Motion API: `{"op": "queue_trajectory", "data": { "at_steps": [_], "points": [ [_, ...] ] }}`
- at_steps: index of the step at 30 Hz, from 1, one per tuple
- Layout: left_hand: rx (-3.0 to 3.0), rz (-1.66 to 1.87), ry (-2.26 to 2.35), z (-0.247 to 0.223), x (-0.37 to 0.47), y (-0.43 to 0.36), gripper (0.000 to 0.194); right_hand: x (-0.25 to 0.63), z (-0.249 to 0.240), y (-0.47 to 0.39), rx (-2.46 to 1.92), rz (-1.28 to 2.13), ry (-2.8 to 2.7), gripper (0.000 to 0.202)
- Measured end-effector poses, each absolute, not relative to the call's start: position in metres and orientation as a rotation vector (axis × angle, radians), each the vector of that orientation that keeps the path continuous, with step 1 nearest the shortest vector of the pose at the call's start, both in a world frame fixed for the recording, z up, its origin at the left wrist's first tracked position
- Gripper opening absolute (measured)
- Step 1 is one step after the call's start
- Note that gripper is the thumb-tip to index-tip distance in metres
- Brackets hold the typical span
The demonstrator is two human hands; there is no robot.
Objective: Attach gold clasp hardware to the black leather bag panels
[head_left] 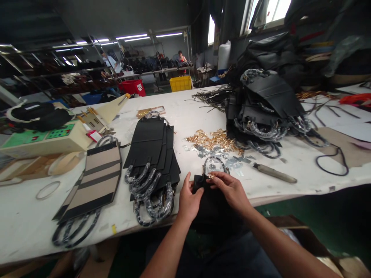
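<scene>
A black bag panel [213, 206] with a plastic-wrapped handle [215, 158] hangs over the table's front edge. My left hand [189, 197] grips the panel's left side, thumb in front and the other fingers partly hidden behind it. With fingertips pinched, my right hand [230, 187] holds a small gold metal fitting [211, 175] against the panel's top, beside the foot of the handle. Just beyond the handle lie a heap of gold fittings [214, 139] and a scatter of flat silver plates [236, 160].
Stacked black panels with wrapped handles [149, 143] lie left, beside beige-backed panels [100, 170]. A large panel pile [261, 104] stands at the right, behind a grey-handled tool [275, 173]. A cream and green machine [49, 139] sits far left. Two people [111, 61] are in the background.
</scene>
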State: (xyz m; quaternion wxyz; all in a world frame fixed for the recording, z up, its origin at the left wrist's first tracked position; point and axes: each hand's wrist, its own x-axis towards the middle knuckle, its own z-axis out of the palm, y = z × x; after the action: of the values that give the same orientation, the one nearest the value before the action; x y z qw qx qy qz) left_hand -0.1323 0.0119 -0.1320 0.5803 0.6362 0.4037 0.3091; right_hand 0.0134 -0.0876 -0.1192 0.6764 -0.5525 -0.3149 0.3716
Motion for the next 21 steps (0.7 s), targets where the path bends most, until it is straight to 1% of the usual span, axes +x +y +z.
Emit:
{"op": "queue_trajectory", "data": {
  "at_steps": [1,2,3,5,6,9,11,17,21],
  "points": [
    [1.431,0.678,0.925,-0.128,-0.132,0.013,0.080,0.016,-0.119,-0.092,-1.245,0.840,-0.690,0.050],
    [1.378,0.620,0.896,-0.123,-0.132,0.014,0.071,0.018,-0.119,-0.096,-1.255,0.840,-0.690,0.051],
    [1.327,0.554,0.867,-0.118,-0.132,0.014,0.059,0.020,-0.120,-0.100,-1.275,0.832,-0.702,0.051],
    [1.233,0.433,0.816,-0.109,-0.131,0.013,0.035,0.024,-0.123,-0.109,-1.349,0.758,-0.773,0.045],
    [1.198,0.397,0.809,-0.105,-0.131,0.012,0.030,0.026,-0.123,-0.113,-1.395,0.696,-0.833,0.041],
    [1.160,0.379,0.777,-0.097,-0.131,0.009,0.029,0.031,-0.121,-0.122,-1.496,0.513,-1.049,0.027],
    [1.149,0.382,0.736,-0.096,-0.130,0.009,0.031,0.035,-0.116,-0.125,-1.522,0.464,-1.167,0.024],
    [0.957,0.349,0.748,-0.104,-0.128,0.013,0.036,0.051,-0.108,-0.127,-1.654,0.337,-1.330,0.026],
    [0.864,0.322,0.745,-0.110,-0.128,0.017,0.040,0.064,-0.114,-0.124,-1.740,0.420,-1.238,0.036]
  ]
}}
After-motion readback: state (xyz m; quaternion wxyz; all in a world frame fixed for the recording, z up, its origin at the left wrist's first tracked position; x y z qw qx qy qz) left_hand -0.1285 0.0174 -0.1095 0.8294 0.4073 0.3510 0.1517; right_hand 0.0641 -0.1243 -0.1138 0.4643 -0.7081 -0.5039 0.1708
